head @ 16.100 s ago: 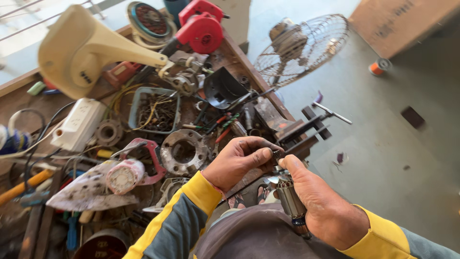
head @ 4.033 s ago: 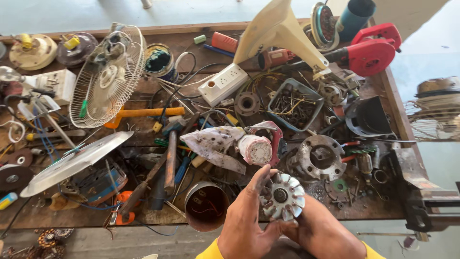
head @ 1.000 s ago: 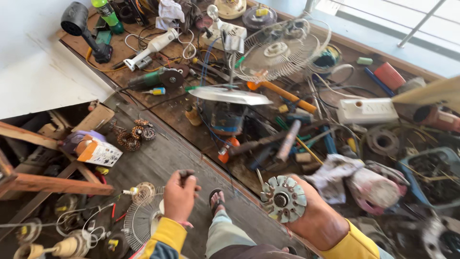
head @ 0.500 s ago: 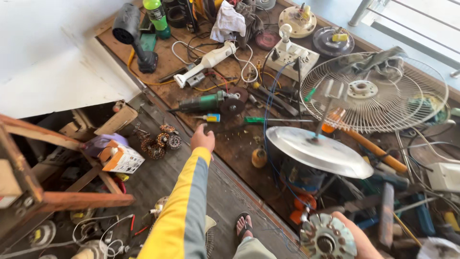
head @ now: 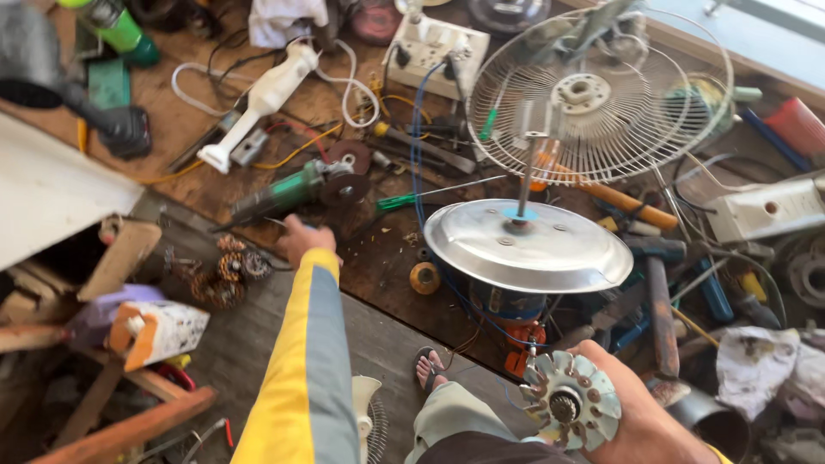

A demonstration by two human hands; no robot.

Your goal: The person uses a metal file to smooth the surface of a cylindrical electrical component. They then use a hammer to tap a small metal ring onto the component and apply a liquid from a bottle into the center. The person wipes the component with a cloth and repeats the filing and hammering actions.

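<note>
While the left hand (head: 302, 238) stretches out over the cluttered surface (head: 378, 258), fingers curled down by the green angle grinder (head: 296, 191) so that I cannot tell whether it grips anything, the right hand (head: 632, 412) stays low near the lap. It cups a finned metal rotor (head: 570, 404), fingers wrapped round its rim, face up, seemingly to keep it safe and visible.
</note>
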